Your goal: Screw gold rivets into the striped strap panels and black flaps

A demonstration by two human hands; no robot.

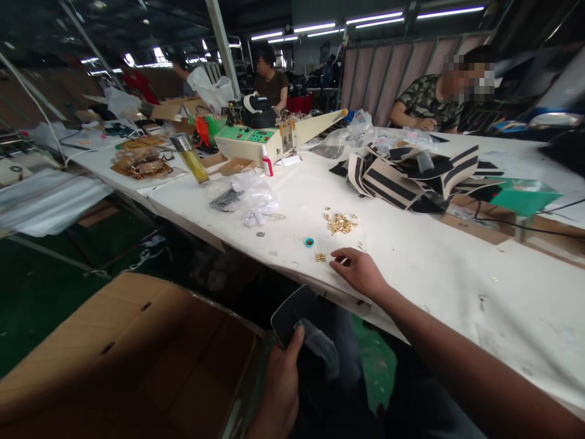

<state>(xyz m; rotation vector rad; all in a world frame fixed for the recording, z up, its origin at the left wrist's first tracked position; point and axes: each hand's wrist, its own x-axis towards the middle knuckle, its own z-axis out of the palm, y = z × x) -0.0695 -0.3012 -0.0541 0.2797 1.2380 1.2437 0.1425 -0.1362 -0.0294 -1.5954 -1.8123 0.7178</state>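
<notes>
My left hand (281, 381) is closed on a dark flat panel (292, 308) with a rounded corner, held below the table's edge with the thumb on top. A cloudy, translucent patch (320, 344) lies on or against the panel. Over the tabletop, my right hand (359, 270) has its fingers loosely bent and apart, with nothing visible in them. Just left of its fingertips lies a small group of gold metal pieces (320, 257). A small blue round cap (309, 242) sits near them, and a larger heap of gold metal pieces (340, 224) lies farther back.
A large open cardboard box (137, 341) stands at lower left. On the white table (457, 292) are striped panels (388, 183), a green-and-cream machine (249, 143), a red-and-white bottle (267, 163), a yellow-filled flask (192, 160) and plastic bags (253, 195). Several people work behind.
</notes>
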